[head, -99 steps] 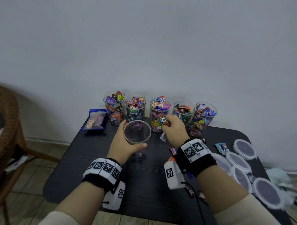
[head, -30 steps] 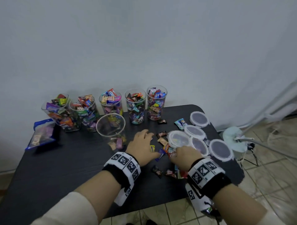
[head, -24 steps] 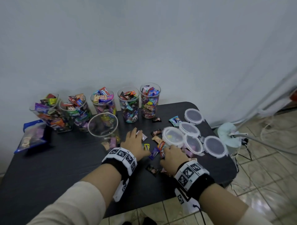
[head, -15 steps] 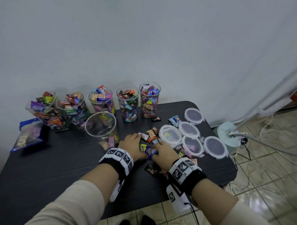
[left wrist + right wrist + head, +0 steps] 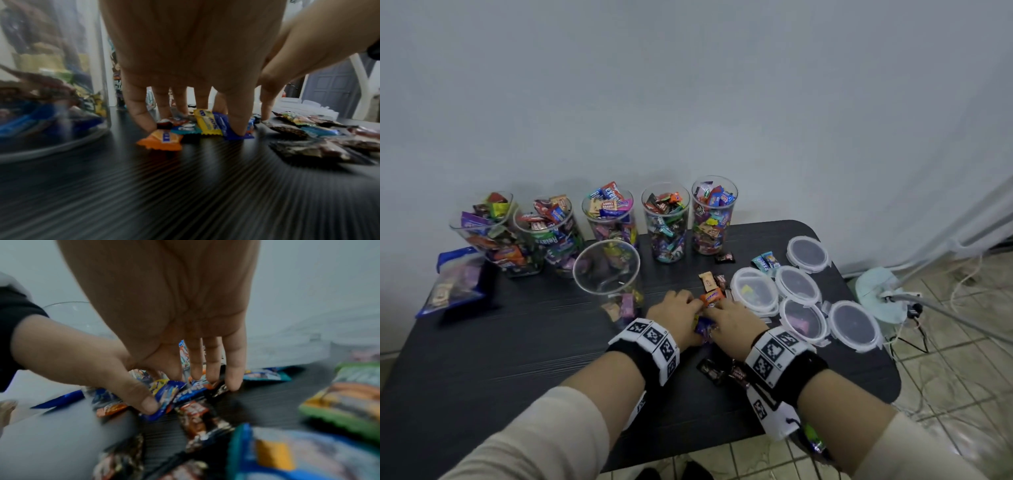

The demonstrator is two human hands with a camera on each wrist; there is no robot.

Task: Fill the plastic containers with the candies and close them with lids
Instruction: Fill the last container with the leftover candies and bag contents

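Candies (image 5: 709, 297): small loose heap on the bench (image 5: 517, 342), pressed between left hand (image 5: 675, 317) and right hand (image 5: 732, 322), fingers extended, nothing gripped. Nearly empty container (image 5: 608, 277) just beyond left hand. Risk: slippery wrappers squeezed out sideways; container knocked over.

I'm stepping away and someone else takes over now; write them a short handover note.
Left hand and right hand: fingers down, raking loose wrapped candies together on the black table; nothing lifted.
Five clear plastic containers by the wall are full, no lids on. The sixth container holds only a few candies.
Five round clear lids lie on the right.
Left: fill the sixth, lid them.
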